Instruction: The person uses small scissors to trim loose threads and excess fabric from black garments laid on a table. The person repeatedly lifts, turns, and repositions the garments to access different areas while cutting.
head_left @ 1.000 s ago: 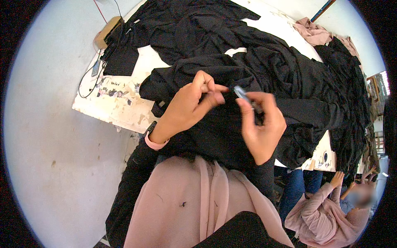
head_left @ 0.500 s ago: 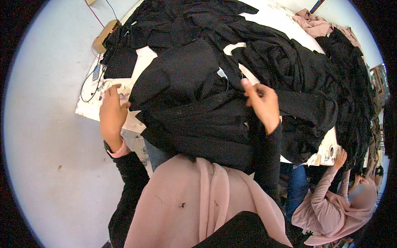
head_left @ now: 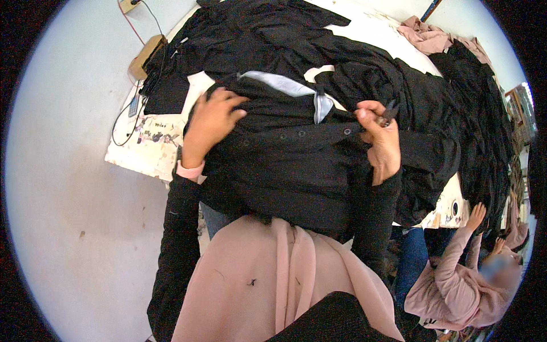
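A black buttoned garment (head_left: 285, 171) lies spread over the table's near edge in front of me, a row of small dark buttons across it. Its upper part is folded back, baring a pale grey-blue piece (head_left: 279, 84) along the opening. My left hand (head_left: 212, 124) rests at the garment's left side, fingers apart and slightly blurred. On the right, my right hand (head_left: 380, 139) is closed over the garment, around a small dark pointed tool (head_left: 391, 112) that looks like thread snips; most of it is hidden by the fingers.
Heaped black garments (head_left: 364, 68) cover the far and right parts of the white table (head_left: 131, 151). At the left stand a power box (head_left: 147, 57) with cables and a calculator (head_left: 134, 106). Pink cloth (head_left: 424, 35) lies far right. A co-worker (head_left: 456, 285) works at lower right.
My left hand has moved right, from beside the garment onto it. My right hand has shifted slightly right. The garment's upper layer has been turned back, showing more of the pale piece.
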`<action>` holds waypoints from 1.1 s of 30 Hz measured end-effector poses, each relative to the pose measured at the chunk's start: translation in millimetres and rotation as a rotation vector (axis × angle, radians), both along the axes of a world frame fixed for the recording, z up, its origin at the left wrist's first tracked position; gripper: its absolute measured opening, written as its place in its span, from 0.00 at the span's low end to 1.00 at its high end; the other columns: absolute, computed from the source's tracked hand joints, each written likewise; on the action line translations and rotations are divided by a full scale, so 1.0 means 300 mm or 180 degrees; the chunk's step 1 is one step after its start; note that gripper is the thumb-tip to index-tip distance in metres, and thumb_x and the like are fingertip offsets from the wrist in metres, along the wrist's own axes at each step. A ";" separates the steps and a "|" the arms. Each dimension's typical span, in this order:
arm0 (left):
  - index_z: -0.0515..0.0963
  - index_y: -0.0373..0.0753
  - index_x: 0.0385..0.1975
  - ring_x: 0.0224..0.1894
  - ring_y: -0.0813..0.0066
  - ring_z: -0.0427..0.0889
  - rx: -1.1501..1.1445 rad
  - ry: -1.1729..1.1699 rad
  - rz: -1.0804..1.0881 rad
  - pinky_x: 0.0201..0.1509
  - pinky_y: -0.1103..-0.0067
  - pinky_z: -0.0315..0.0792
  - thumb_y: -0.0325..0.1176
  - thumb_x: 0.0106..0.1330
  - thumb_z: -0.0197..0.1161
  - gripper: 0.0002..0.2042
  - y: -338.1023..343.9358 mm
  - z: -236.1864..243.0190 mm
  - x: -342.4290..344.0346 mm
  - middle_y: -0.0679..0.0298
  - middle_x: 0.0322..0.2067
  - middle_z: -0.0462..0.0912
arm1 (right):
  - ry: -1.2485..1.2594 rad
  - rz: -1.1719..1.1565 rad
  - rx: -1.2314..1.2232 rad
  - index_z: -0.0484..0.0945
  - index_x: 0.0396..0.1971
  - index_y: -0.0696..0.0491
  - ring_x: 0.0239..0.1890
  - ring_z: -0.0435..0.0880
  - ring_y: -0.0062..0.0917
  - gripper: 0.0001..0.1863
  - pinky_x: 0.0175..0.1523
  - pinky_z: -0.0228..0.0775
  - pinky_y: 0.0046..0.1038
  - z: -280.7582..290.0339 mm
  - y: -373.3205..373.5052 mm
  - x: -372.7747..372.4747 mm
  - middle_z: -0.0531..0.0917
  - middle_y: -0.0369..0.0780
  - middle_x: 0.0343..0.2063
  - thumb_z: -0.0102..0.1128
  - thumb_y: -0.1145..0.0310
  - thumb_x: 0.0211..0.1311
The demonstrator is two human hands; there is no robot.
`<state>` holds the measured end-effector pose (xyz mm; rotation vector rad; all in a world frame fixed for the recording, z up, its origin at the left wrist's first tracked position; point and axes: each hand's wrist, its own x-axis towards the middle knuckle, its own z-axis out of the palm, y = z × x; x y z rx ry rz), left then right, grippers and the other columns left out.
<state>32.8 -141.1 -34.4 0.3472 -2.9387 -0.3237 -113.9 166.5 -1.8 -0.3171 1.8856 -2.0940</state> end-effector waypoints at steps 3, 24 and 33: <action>0.81 0.44 0.52 0.62 0.50 0.70 -0.0711 0.0133 0.1034 0.69 0.47 0.55 0.41 0.65 0.64 0.17 0.001 -0.010 0.055 0.58 0.53 0.78 | -0.0068 0.0064 -0.0229 0.83 0.40 0.50 0.22 0.67 0.07 0.12 0.24 0.51 0.16 -0.017 -0.004 0.002 0.79 0.24 0.25 0.72 0.64 0.59; 0.78 0.31 0.53 0.51 0.67 0.81 0.2275 -0.0844 -0.1678 0.61 0.75 0.71 0.31 0.69 0.58 0.15 0.243 -0.175 0.037 0.56 0.51 0.83 | 0.1596 0.1186 -0.0431 0.80 0.40 0.57 0.40 0.78 0.18 0.07 0.48 0.69 0.21 0.163 -0.126 0.307 0.83 0.36 0.37 0.63 0.70 0.67; 0.62 0.36 0.69 0.66 0.61 0.71 0.6807 0.2427 -0.2040 0.72 0.56 0.64 0.40 0.79 0.45 0.23 0.077 0.237 0.052 0.53 0.66 0.70 | 0.2693 -0.1051 0.0764 0.76 0.38 0.59 0.40 0.78 0.24 0.04 0.51 0.68 0.23 0.046 0.061 0.007 0.81 0.40 0.35 0.57 0.80 0.65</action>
